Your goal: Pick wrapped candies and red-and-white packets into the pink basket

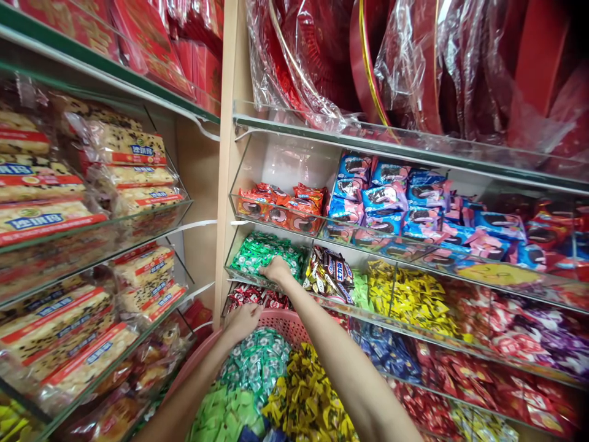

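Note:
My right hand [277, 270] reaches into a clear shelf compartment of green-wrapped candies [257, 245]. Its fingers touch the wrappers at the front, and some fingertips are hidden; I see nothing held in it. Lower and to the left, my left hand [243, 320] has its fingers closed on the rim of a pink perforated basket [297, 328]. Inside the basket lie pale green-and-white wrapped candies [257, 362], light green packets [225, 414] and yellow-wrapped candies [308, 393]. A few dark blue wrappers show at the bottom edge.
Right of the green candies, compartments hold brown-wrapped bars [338, 270] and yellow candies [409, 294]. Blue-and-pink packets [384, 199] sit one shelf up. Packaged pastries [133, 144] fill the left shelves. A wooden upright [225, 159] and glass shelf edges [396, 146] frame the corner.

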`<state>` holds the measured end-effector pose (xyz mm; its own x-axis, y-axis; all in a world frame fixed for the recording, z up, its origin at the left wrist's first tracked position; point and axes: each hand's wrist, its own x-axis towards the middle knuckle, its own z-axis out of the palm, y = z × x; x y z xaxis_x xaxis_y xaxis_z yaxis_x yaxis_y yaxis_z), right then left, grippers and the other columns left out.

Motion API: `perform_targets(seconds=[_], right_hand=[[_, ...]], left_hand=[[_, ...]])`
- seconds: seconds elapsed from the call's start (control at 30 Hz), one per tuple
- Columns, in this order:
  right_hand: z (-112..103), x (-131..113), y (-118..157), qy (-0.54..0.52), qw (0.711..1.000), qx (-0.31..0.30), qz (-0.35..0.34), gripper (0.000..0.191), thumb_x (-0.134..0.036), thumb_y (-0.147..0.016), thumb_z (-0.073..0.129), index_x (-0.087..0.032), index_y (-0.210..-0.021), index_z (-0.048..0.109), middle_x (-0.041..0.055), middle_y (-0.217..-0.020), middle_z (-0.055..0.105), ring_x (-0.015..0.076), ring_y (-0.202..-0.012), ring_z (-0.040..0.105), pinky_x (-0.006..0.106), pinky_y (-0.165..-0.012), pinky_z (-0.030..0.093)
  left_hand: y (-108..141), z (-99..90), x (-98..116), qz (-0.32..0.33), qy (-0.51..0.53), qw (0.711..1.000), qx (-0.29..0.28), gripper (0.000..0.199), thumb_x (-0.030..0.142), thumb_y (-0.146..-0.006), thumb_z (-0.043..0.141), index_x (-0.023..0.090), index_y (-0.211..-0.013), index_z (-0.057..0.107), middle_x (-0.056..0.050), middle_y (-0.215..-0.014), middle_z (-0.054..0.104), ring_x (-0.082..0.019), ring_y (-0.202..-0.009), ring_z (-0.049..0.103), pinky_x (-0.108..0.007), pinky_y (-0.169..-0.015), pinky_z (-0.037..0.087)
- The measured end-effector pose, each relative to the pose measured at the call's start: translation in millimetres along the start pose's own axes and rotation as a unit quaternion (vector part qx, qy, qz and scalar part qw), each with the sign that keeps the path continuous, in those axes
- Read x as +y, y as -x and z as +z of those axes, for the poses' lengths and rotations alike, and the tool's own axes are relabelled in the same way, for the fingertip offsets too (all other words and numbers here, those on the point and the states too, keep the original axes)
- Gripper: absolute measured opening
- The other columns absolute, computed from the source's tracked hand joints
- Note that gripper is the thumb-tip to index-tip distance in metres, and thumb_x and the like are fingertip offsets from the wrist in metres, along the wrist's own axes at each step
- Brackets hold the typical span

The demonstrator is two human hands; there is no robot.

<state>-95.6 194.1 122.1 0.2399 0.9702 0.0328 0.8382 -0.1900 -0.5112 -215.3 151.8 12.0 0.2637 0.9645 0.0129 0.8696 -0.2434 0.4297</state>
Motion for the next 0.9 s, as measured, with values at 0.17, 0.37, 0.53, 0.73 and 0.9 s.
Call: perform_targets(seconds=[0.17, 0.37, 0.53, 0.73, 0.9], right_hand=[[0.6, -11.1, 5.2, 0.006, 1.0, -0.011, 0.017, 0.024, -0.029, -0.061, 0.062, -0.014, -0.079, 0.063, 0.0108, -0.09, 0.065, 0.0221, -0.084, 0.06, 0.027, -0.064, 0.042], [2.9, -11.4, 7.0, -0.005, 0.999, 0.005, 0.032, 0.021, -0.029, -0.063, 0.061, -0.016, -0.079, 0.063, 0.0085, -0.085, 0.066, 0.0201, -0.081, 0.06, 0.025, -0.062, 0.041], [-8.3, -1.3, 13.3, 0.006, 0.999, 0.042, 0.006, 0.022, -0.034, -0.066, 0.056, -0.016, -0.076, 0.062, 0.0096, -0.082, 0.065, 0.0197, -0.076, 0.06, 0.025, -0.058, 0.037], [-20.9, 15.1, 36.8, 0.059, 0.977, 0.152, -0.141, 0.014, -0.023, -0.074, 0.046, -0.017, -0.075, 0.058, 0.0074, -0.076, 0.062, 0.0176, -0.075, 0.055, 0.025, -0.062, 0.034], [-24.8, 30.6, 68.0, 0.001, 0.95, 0.199, -0.239, 0.014, -0.023, -0.079, 0.042, -0.018, -0.072, 0.053, 0.0036, -0.071, 0.057, 0.0151, -0.072, 0.049, 0.024, -0.064, 0.033]], left_hand=[[0.2, 0.3, -2.2, -0.001, 0.005, 1.0, 0.0, 0.05, 0.055, -0.082, 0.018, 0.027, -0.079, 0.06, -0.001, -0.083, 0.067, -0.019, -0.077, 0.061, -0.024, -0.059, 0.038], [0.0, 0.0, -5.1, -0.013, 0.005, 1.0, -0.003, 0.051, 0.056, -0.081, 0.019, 0.029, -0.084, 0.062, -0.002, -0.086, 0.067, -0.021, -0.079, 0.06, -0.026, -0.063, 0.039], [-0.3, -0.9, -5.5, -0.01, 0.009, 1.0, -0.005, 0.05, 0.056, -0.082, 0.019, 0.029, -0.085, 0.062, -0.002, -0.087, 0.067, -0.021, -0.082, 0.06, -0.027, -0.064, 0.039], [-1.5, 0.8, -1.0, -0.01, 0.004, 1.0, -0.002, 0.05, 0.055, -0.082, 0.021, 0.026, -0.08, 0.061, -0.002, -0.084, 0.067, -0.019, -0.075, 0.06, -0.025, -0.06, 0.038], [-0.5, -0.7, 3.2, -0.004, -0.001, 1.0, -0.001, 0.05, 0.055, -0.082, 0.02, 0.026, -0.081, 0.061, -0.002, -0.084, 0.067, -0.019, -0.076, 0.061, -0.024, -0.059, 0.037]])
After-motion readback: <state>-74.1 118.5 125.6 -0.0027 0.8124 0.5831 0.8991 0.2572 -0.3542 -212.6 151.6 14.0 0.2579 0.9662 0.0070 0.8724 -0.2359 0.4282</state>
